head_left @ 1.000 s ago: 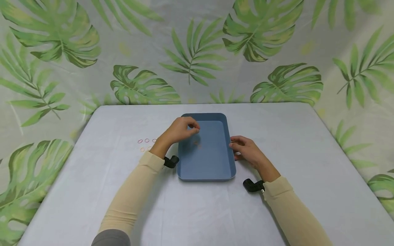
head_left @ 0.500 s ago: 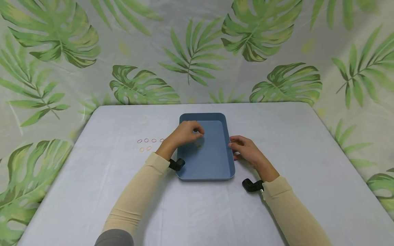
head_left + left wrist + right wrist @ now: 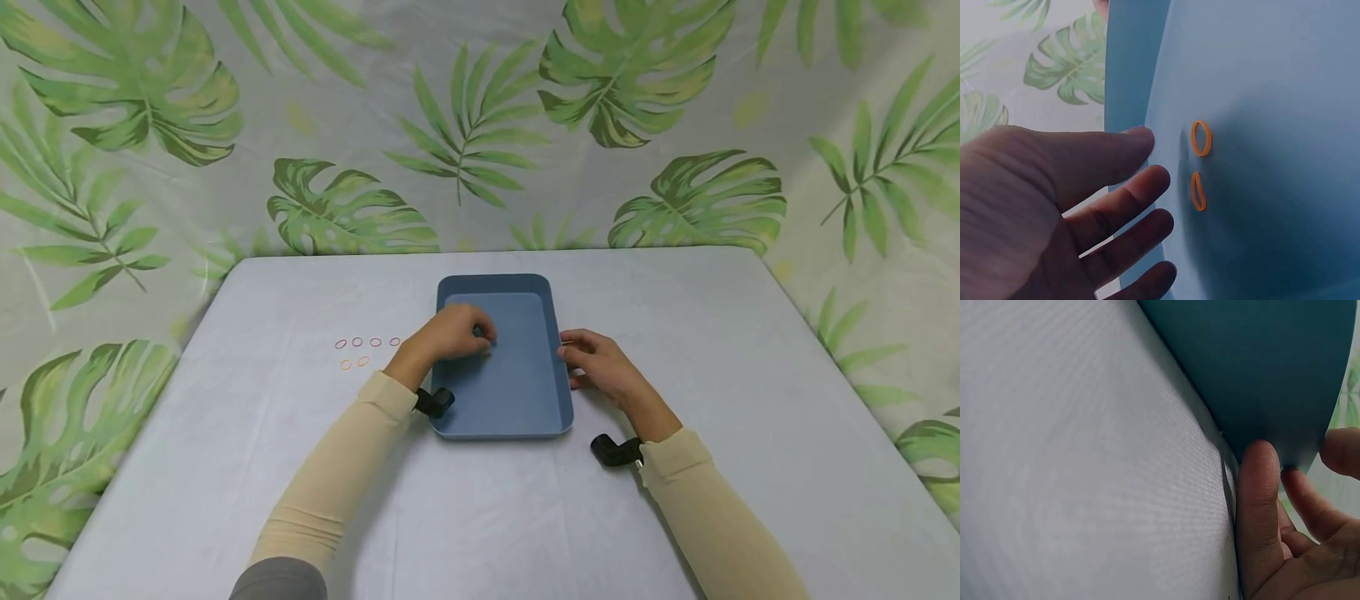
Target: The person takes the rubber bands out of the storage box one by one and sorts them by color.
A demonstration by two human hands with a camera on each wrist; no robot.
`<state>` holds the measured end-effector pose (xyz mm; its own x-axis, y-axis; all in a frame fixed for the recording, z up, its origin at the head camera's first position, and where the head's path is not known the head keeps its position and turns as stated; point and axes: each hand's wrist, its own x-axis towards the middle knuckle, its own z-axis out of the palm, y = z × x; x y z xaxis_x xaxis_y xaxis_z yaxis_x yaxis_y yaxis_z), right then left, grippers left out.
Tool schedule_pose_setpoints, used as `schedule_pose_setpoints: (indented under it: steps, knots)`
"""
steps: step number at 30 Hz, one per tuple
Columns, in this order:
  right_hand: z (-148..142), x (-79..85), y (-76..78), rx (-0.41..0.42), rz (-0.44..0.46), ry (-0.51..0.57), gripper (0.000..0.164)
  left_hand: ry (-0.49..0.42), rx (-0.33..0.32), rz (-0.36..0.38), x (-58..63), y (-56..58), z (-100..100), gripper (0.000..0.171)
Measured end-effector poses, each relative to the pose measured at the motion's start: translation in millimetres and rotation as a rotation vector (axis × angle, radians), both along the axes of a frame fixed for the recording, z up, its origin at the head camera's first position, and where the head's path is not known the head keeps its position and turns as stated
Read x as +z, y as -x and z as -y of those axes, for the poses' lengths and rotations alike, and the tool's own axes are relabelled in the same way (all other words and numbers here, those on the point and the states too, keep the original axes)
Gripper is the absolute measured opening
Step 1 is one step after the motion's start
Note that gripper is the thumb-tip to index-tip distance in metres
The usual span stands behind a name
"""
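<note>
Over the left half of a blue tray (image 3: 517, 400) hovers my left hand (image 3: 453, 331), palm down with fingers bent. The left wrist view shows nothing between its thumb and fingers. Just beyond the fingertips, two small orange rubber bands lie on the tray floor, an upper band (image 3: 1206, 150) and a narrower lower band (image 3: 1202, 205). In the head view the hand mostly covers them. My right hand (image 3: 603, 364) rests at the tray's right side; in the right wrist view its fingertips touch the outer wall (image 3: 1260, 394).
Left of the tray, small bands lie on the white tablecloth (image 3: 225, 467): a row of several red bands (image 3: 371, 342) with two orange bands (image 3: 368, 359) in front. A leaf-print curtain (image 3: 480, 125) hangs behind the table.
My left hand has moved slightly right and nearer over the tray, covering the two orange bands in the head view. The right hand and the tray stay in place.
</note>
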<state>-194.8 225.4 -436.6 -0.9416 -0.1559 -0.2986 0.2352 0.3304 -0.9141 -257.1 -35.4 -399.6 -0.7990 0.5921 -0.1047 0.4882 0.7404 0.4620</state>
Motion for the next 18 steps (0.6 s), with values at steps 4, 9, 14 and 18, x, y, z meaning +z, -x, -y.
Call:
schedule_pose_setpoints:
  steps: [4,9,14,18]
  knots:
    - [1.9,0.4,-0.9,0.0,0.001,-0.002,0.048,0.016,0.011,0.007,-5.4,0.1,-2.4,0.015]
    - [1.6,-1.1,-1.5,0.003,0.003,-0.005,0.048,0.044,0.029,0.02,-7.7,-2.5,-5.5,0.014]
    - [0.0,-0.7,-2.1,0.01,-0.014,-0.007,0.049,0.077,0.048,-0.003,-4.6,-6.1,-5.9,0.012]
    - [-0.9,0.5,-2.3,0.011,-0.015,-0.007,0.049,0.112,0.038,-0.053,-5.9,-7.1,-7.7,0.011]
